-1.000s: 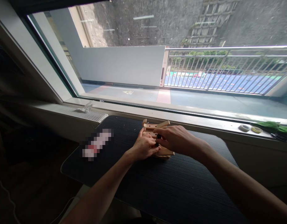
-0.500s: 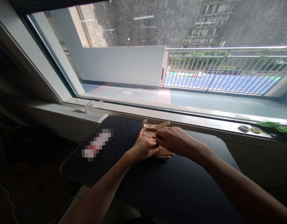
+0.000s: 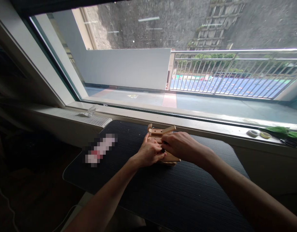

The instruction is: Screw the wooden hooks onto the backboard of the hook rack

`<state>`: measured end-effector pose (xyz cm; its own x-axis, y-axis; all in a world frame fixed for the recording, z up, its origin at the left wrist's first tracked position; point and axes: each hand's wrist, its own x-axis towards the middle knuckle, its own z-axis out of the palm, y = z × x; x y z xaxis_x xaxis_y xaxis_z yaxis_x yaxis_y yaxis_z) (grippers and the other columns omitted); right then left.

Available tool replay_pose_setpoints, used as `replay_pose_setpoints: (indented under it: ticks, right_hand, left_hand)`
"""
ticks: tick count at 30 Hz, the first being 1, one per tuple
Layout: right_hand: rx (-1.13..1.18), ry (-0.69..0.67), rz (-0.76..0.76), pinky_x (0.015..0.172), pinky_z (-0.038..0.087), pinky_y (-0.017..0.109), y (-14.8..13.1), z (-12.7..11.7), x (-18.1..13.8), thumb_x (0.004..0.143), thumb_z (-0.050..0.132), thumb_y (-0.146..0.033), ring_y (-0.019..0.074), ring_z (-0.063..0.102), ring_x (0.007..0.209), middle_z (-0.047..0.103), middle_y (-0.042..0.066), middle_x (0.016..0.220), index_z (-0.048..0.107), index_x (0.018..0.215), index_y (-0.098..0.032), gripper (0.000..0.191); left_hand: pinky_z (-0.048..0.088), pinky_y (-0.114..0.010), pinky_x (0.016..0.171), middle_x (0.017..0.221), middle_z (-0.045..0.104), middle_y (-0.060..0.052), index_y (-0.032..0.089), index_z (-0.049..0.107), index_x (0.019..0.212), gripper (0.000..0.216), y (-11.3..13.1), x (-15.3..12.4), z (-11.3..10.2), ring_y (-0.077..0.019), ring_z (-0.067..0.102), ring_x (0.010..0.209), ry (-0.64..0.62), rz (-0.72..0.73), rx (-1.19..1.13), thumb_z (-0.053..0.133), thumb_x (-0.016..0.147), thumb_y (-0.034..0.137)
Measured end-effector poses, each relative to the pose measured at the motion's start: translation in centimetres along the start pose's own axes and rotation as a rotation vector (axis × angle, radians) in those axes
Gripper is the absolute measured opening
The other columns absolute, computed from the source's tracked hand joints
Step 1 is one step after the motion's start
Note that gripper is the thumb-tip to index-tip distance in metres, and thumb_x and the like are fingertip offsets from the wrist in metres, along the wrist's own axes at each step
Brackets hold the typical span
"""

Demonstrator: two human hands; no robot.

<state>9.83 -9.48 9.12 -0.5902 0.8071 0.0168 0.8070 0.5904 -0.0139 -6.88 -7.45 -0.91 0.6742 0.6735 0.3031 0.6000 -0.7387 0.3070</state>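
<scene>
1. The slats [image 3: 173, 157] are lying on the table's [image 3: 187, 190] rear part.
2. An obscured item [image 3: 100, 150] is lying left of them.
3. Behind the table, the sill [image 3: 148, 116] is bearing two tapes [image 3: 265, 135] at right.
4. At rear left, a vent [image 3: 97, 121] is running beside the table.

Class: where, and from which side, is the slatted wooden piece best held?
Probably its left edge, from the left, where the left hand rests: the slatted wooden piece has a slanting bar at its far right, and the right hand, holding a dark tool, covers its right side.
</scene>
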Motion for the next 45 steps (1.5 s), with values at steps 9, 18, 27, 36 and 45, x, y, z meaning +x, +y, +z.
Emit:
replay_pose_setpoints:
  ticks: [9,18,27,36,45]
  right_hand:
    - [0.06,0.004,-0.039,0.054,0.028,0.025,0.0,-0.4,-0.1,0.091,0.045,-0.026,0.0147,0.06,0.065,0.067,0.004,0.071,0.063,0.073,-0.016,0.027]
    - [0.06,0.022,-0.06,0.056,0.029,0.025,0.2,-0.5,-0.1,0.09,0.047,-0.028,0.0172,0.063,0.076,0.07,0.005,0.087,0.065,0.093,-0.02,0.02]
    - [-0.015,-0.042,-0.006,0.054,0.028,0.027,-0.4,-0.7,0.3,0.092,0.043,-0.024,0.0162,0.061,0.066,0.068,0.006,0.072,0.064,0.075,-0.016,0.028]
    - [0.1,0.023,-0.112,0.062,0.033,0.025,0.3,-0.2,-0.3,0.091,0.046,-0.026,0.0165,0.061,0.081,0.069,0.005,0.092,0.063,0.087,-0.018,0.02]
    - [0.094,0.103,0.059,0.055,0.026,0.027,-0.2,2.3,-0.7,0.093,0.04,-0.03,0.016,0.06,0.068,0.067,0.004,0.077,0.057,0.088,-0.018,0.022]
  left_hand:
    - [0.004,-0.056,0.111,0.084,0.069,-0.001,0.023,0.07,0.076,0.025,-0.1,0.0,0.2,-0.0207,0.056,0.1,0.007,-0.001,0.024,0.054,0.086,0.039]
    - [0.001,-0.055,0.112,0.091,0.069,0.0,0.023,0.069,0.074,0.025,-0.1,0.0,0.0,-0.0206,0.054,0.106,0.012,0.003,0.009,0.053,0.087,0.037]
    - [0.003,-0.056,0.111,0.082,0.069,-0.001,0.022,0.069,0.073,0.024,0.0,0.0,0.0,-0.0211,0.056,0.099,0.018,0.01,0.022,0.055,0.085,0.037]
    - [0.006,-0.055,0.111,0.081,0.068,0.0,0.022,0.069,0.072,0.025,0.0,-0.1,-0.1,-0.0203,0.056,0.1,0.005,-0.004,-0.006,0.054,0.086,0.036]
    - [0.015,-0.052,0.11,0.084,0.067,0.002,0.023,0.069,0.073,0.015,-0.3,0.1,-0.8,-0.0169,0.057,0.095,0.027,-0.018,-0.182,0.055,0.078,0.019]
